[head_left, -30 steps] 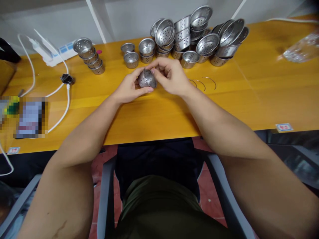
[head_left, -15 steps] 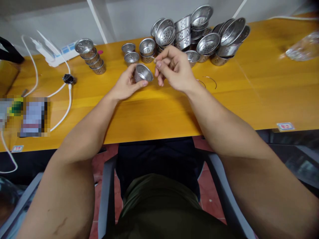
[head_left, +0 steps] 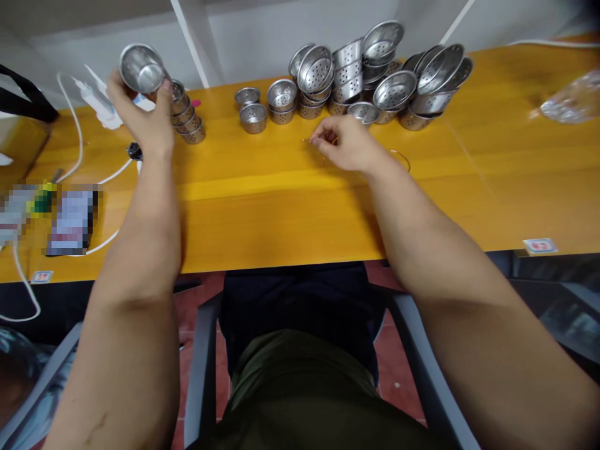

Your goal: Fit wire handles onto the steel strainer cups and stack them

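A small metal cup (head_left: 142, 70) is gripped in my left hand (head_left: 143, 119), thumb on one side and fingers round the other. It is tilted with its mouth toward me, held up beside a leaning stack of perforated metal cups (head_left: 191, 128) and partly covering that stack's top. My right hand (head_left: 347, 142), fingers pinched, is low over the middle of the table. A short, thin wire end (head_left: 305, 140) sticks out from its fingertips; the rest of it is hidden. Just right of this hand, a thin curved wire (head_left: 404, 157) lies on the table.
Several perforated metal cups (head_left: 281, 95) stand along the back of the yellow table (head_left: 281, 219), with taller piles (head_left: 349, 69) to the right. On the left are a phone (head_left: 72, 219), white cables and a power strip (head_left: 105, 115). A clear plastic bag (head_left: 574, 100) lies far right.
My left hand has carried the cup from the middle up and left to the leaning stack. My right hand has moved slightly right and lower, turning downward, with its fingers still pinched.
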A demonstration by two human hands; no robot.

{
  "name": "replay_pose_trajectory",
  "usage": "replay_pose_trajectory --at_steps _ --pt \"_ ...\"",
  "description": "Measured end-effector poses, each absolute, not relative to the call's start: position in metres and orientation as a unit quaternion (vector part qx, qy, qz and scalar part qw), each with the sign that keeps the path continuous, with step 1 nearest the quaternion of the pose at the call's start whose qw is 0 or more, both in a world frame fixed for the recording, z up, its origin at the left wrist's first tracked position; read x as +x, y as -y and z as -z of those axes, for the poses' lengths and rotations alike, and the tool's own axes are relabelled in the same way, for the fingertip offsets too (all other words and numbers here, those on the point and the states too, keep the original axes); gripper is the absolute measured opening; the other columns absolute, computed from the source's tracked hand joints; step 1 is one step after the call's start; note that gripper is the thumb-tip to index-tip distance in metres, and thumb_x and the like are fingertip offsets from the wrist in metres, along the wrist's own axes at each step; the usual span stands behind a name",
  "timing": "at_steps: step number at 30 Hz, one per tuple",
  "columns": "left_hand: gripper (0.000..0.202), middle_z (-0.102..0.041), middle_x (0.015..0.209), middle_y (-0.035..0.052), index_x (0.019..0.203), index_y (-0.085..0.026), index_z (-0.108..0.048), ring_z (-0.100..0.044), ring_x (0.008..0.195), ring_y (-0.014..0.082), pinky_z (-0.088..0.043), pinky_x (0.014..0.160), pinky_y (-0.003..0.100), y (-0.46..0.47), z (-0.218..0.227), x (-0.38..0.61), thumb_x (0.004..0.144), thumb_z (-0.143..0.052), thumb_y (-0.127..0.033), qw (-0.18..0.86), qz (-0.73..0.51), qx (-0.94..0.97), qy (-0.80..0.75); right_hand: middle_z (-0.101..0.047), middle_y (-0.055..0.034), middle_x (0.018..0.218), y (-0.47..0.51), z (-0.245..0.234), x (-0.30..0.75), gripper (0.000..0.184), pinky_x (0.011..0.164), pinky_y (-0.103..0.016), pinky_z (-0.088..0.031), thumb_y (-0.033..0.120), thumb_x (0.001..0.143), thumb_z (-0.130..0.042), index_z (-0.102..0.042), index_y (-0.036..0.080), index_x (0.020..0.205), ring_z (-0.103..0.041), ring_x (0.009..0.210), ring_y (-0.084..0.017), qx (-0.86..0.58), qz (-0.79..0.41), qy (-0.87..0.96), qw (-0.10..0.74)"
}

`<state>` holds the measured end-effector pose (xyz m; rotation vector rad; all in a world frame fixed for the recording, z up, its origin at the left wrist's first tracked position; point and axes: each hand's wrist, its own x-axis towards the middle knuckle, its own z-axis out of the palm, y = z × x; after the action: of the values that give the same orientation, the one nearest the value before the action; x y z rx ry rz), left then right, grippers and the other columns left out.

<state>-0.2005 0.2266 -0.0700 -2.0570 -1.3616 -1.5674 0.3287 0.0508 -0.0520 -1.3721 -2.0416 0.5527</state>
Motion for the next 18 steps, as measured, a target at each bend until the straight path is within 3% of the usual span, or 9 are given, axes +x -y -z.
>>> replay_pose_trajectory --at_steps 2,4,8,12,13,14,15,17,18 --pt "0.076 -0.060 0.135 -0.0079 0.142 -0.025 -0.039 -0.059 0.124 0.0033 -0.064 0.120 0.034 -0.238 0.079 -0.195 0.101 -0.090 0.014 0.157 0.601 -0.578 0.529 -0.083 -0.0094 0.103 -0.051 0.056 0.325 0.020 0.102 -0.059 -0.070 0.039 0.112 -0.090 -0.075 0.029 0.102 -0.080 0.101 -0.037 -0.512 -0.222 0.774 0.299" --pt "0.091 -0.065 0.124 -0.0165 0.143 -0.026 -0.040 -0.064 0.113 -0.0026 -0.071 0.111 0.025 -0.246 0.088 -0.186 0.090 -0.102 0.014 0.186 0.622 -0.525 0.551 -0.083 -0.0098 0.102 -0.051 0.058 0.322 0.023 0.102 -0.063 -0.071 0.043 0.110 -0.092 -0.076 0.029 0.103 -0.081 0.101 -0.039 -0.504 -0.234 0.777 0.297" --pt "0.083 -0.071 0.145 -0.0258 0.155 -0.031 -0.039 -0.070 0.129 -0.0076 -0.074 0.117 0.017 -0.245 0.093 -0.176 0.109 -0.109 -0.036 0.225 0.592 -0.592 0.498 -0.082 -0.0118 0.105 -0.049 0.057 0.321 0.029 0.105 -0.065 -0.071 0.050 0.109 -0.094 -0.076 0.028 0.104 -0.082 0.107 -0.042 -0.504 -0.239 0.774 0.300" --pt "0.088 -0.069 0.152 -0.0313 0.154 -0.028 -0.038 -0.068 0.118 -0.0159 -0.069 0.120 0.007 -0.205 0.068 -0.159 0.105 -0.108 -0.005 0.181 0.544 -0.557 0.601 -0.083 -0.0123 0.106 -0.047 0.052 0.321 0.035 0.108 -0.065 -0.070 0.058 0.106 -0.097 -0.077 0.029 0.106 -0.081 0.113 -0.044 -0.513 -0.238 0.769 0.296" --pt "0.085 -0.067 0.160 -0.0336 0.158 -0.027 -0.036 -0.068 0.121 -0.0183 -0.067 0.121 0.005 -0.191 0.059 -0.151 0.112 -0.107 -0.019 0.168 0.505 -0.597 0.601 -0.083 -0.0121 0.106 -0.045 0.051 0.321 0.035 0.108 -0.064 -0.069 0.058 0.106 -0.097 -0.077 0.030 0.106 -0.080 0.114 -0.044 -0.513 -0.240 0.770 0.295" --pt "0.066 -0.067 0.152 -0.0360 0.135 -0.024 -0.042 -0.067 0.132 -0.0216 -0.063 0.122 0.001 -0.176 0.051 -0.144 0.115 -0.104 -0.023 0.162 0.489 -0.591 0.622 -0.083 -0.0119 0.107 -0.044 0.048 0.320 0.033 0.108 -0.063 -0.069 0.056 0.106 -0.097 -0.077 0.030 0.105 -0.080 0.115 -0.044 -0.514 -0.241 0.769 0.292" --pt "0.070 -0.069 0.129 -0.0355 0.102 -0.022 -0.035 -0.065 0.136 -0.0237 -0.059 0.122 -0.002 -0.162 0.043 -0.137 0.116 -0.103 -0.025 0.166 0.467 -0.567 0.658 -0.083 -0.0116 0.107 -0.041 0.045 0.320 0.029 0.108 -0.061 -0.068 0.051 0.107 -0.096 -0.077 0.029 0.104 -0.079 0.114 -0.043 -0.517 -0.242 0.769 0.288" --pt "0.092 -0.057 0.081 -0.0239 0.088 -0.021 -0.007 -0.059 0.146 -0.0221 -0.061 0.122 0.003 -0.141 0.032 -0.124 0.127 -0.088 -0.042 0.207 0.343 -0.636 0.660 -0.083 -0.0112 0.108 -0.036 0.037 0.320 0.015 0.109 -0.053 -0.065 0.034 0.111 -0.089 -0.077 0.027 0.105 -0.078 0.111 -0.037 -0.528 -0.238 0.769 0.271" --pt "0.093 -0.046 0.068 -0.0177 0.088 -0.021 -0.005 -0.060 0.146 -0.0202 -0.066 0.119 0.007 -0.135 0.028 -0.119 0.129 -0.083 -0.048 0.228 0.286 -0.677 0.639 -0.084 -0.0115 0.110 -0.033 0.031 0.321 0.007 0.109 -0.049 -0.063 0.023 0.112 -0.083 -0.078 0.025 0.108 -0.077 0.109 -0.034 -0.535 -0.231 0.772 0.257"
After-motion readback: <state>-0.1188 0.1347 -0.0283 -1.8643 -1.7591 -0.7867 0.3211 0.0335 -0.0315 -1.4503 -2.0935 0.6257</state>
